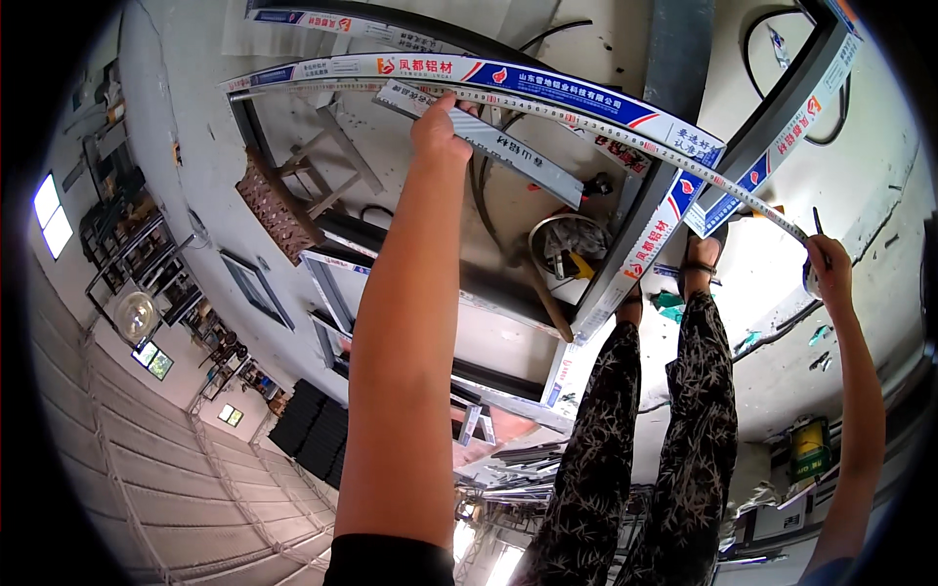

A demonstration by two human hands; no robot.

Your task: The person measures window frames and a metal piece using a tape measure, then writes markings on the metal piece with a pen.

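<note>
Tape measure [606, 129] lies along the long labelled bar of a metal frame [547, 83] and runs past its right corner. Shelving [147, 264] stands far left, then a woven-seat stool [278, 205], a bucket [567, 291] inside the frame, and pale floor [879, 195]. Left-hand fingers [447, 103] bend at the tape's edge, over a grey bar [528, 161]; whether they clamp either, I cannot tell. Right-hand fingers [829, 252] close round the mostly hidden case [810, 281]. The blade is narrow and pale, with dark and red markings.
</note>
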